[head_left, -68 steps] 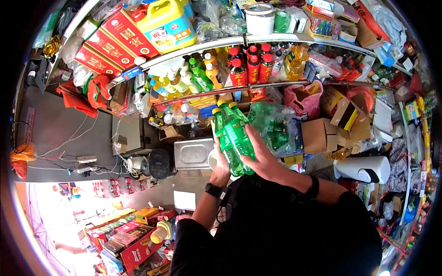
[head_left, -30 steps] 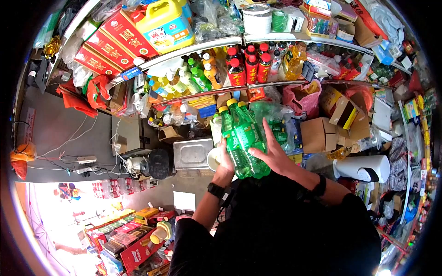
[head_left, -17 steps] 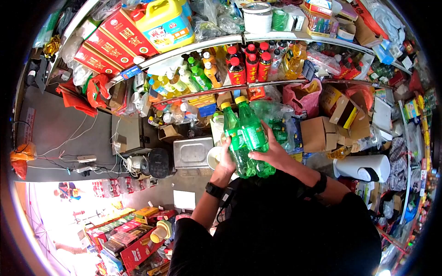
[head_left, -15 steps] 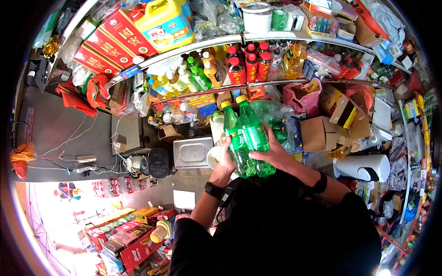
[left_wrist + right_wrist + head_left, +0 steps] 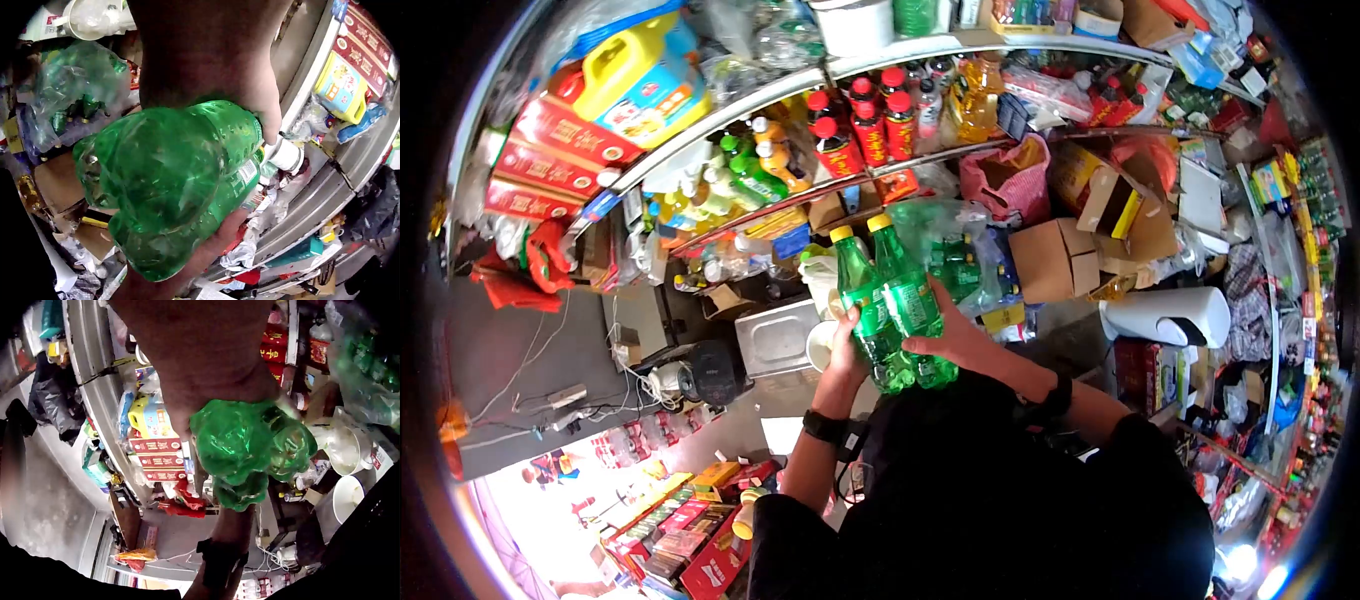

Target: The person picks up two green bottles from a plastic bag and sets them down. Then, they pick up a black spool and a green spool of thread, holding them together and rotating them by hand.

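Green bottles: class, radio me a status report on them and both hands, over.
Left hand and right hand gripping green bottles from either side. Yellow caps on. Nothing seen blocking the hands.

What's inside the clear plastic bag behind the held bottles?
More green bottles show through the plastic bag; its folds hide the rest, so their number can't be told.

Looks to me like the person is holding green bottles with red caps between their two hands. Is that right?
Not quite. In the head view, the caps on the green bottles are yellow; red ones top some shelf bottles instead. The rest is right: the left hand and right hand hold the green bottles between them.
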A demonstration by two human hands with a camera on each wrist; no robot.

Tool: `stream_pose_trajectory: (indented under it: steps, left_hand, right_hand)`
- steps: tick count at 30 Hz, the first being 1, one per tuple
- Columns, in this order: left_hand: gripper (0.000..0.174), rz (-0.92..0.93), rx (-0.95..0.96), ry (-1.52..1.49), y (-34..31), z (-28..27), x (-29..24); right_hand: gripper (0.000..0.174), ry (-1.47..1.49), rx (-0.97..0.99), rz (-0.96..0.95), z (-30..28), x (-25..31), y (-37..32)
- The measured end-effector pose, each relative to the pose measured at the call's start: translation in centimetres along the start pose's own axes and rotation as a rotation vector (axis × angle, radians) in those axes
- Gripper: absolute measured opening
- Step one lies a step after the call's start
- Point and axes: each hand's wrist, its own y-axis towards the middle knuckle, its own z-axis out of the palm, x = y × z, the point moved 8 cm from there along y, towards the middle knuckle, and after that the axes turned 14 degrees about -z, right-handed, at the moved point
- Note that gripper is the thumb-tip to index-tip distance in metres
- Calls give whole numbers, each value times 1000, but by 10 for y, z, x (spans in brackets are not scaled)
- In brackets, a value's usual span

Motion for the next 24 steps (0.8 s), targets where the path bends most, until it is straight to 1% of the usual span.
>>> stream_pose_trajectory:
  steps: [1,4,5,8,9,10,12,13,14,16,17,20,21,24]
  left_hand:
    - [82,-51,-21,-10,8,-5,8]
    - [85,-150,-16,30,30,-14,32]
    - [85,-174,-15,48,36,-12,39]
    - [85,-305,-5,40,55,-12,68]
    - [84,-324,-19,38,61,-8,76]
    - [80,-347,-106,19,61,-9,85]
    - [75,-411,-39,41,80,-14,107]
    - [69,-454,0,0,88,-14,120]
    - [71,-438,73,-11,95,0,123]
    - [71,-436,43,63,114,0,138]
    - [68,-434,79,55,122,7,141]
    - [65,-429,33,113,146,12,147]
    - [65,-456,37,140,150,21,143]
    - [68,-507,46,210,177,22,146]
  right_hand:
    - [116,-41,-7,34,-7,-4,-2]
    - [118,-24,-27,9,-32,-47,-13]
    - [118,-15,-52,61,-39,-53,-17]
    - [117,143,-122,201,-57,-67,-32]
    - [109,131,-170,227,-66,-83,-40]
    - [106,183,-202,270,-74,-96,-47]
    - [100,290,-264,356,-91,-117,-59]
    - [106,345,-300,413,-100,-126,-67]
    - [105,381,-326,411,-109,-134,-72]
    - [103,450,-377,403,-126,-153,-80]
    - [97,458,-402,394,-132,-160,-83]
    - [79,479,-478,365,-148,-181,-89]
    - [69,519,-510,362,-153,-188,-89]
    - [66,710,-616,378,-161,-200,-86]
